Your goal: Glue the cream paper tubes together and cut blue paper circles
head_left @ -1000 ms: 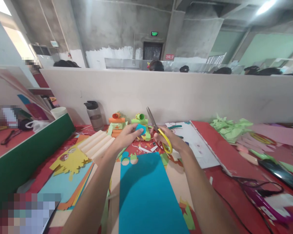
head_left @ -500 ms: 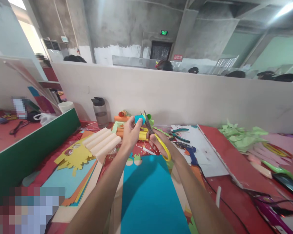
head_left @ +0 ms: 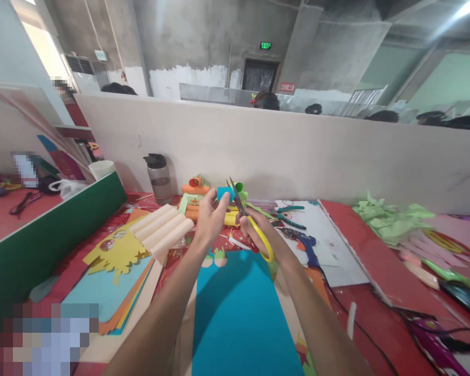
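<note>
A small blue piece of paper (head_left: 223, 192) is pinched between the thumb and fingers of my left hand (head_left: 212, 215). My right hand (head_left: 257, 226) grips yellow-handled scissors (head_left: 238, 199), their blades pointing up and away beside the paper's right edge. Whether the blades touch the paper I cannot tell. Below both hands lies a large blue sheet (head_left: 241, 313). Two small round cutouts with green tops (head_left: 220, 257) sit at that sheet's far edge. Behind my hands are rolled paper tubes (head_left: 196, 181) in orange, yellow and green.
Cream paper rolls (head_left: 162, 228), yellow cutout scraps (head_left: 115, 245) and stacked coloured sheets (head_left: 102, 292) lie left. A water bottle (head_left: 159, 180) stands by the partition (head_left: 297, 151). Teal pliers (head_left: 292, 216), a corded blue glue gun (head_left: 307, 243) and crumpled green paper (head_left: 387, 216) are right.
Both hands keep nearly the same place, with the blue paper and scissors still held. The view has shifted slightly, and the scissor blades look a little closer together.
</note>
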Motion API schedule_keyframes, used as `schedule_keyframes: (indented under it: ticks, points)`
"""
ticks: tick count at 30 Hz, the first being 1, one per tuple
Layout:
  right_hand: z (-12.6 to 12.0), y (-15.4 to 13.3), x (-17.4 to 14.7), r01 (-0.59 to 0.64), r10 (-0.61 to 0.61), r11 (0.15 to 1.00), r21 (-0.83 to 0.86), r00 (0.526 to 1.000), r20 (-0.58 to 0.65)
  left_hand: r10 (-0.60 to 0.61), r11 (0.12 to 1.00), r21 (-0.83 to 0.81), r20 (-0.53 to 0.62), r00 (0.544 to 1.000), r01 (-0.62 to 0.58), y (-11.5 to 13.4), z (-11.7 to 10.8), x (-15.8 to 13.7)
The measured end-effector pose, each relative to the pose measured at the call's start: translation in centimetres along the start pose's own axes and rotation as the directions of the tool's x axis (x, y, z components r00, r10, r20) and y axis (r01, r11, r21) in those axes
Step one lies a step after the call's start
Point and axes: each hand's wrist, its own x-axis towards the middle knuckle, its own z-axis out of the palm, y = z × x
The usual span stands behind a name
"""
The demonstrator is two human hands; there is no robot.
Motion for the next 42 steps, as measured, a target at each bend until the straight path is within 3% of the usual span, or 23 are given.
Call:
schedule_keyframes:
  ticks: [11,18,24,42]
  points:
    - [0.15,-0.78,-0.31,0.000,-0.001,1.000,-0.010,0.999,-0.047,0.009,1.000,-0.010,-0.008,1.000,-0.009,0.20,0.05,0.04]
    - [0.18,-0.71,-0.38,-0.028,0.029,0.999,0.035,0.999,-0.021,-0.045,0.999,-0.011,0.006,0.999,0.045,0.37,-0.07,-0.04]
    - [0.39,-0.95,-0.42,-0.010,0.010,1.000,0.000,0.997,-0.080,-0.062,0.998,-0.025,0.009,0.998,0.062,0.29,-0.15,-0.07]
    - [-0.32,-0.64,-0.23,-0.017,0.017,1.000,0.023,1.000,0.009,0.018,1.000,0.010,-0.005,1.000,-0.018,0.07,-0.10,0.19]
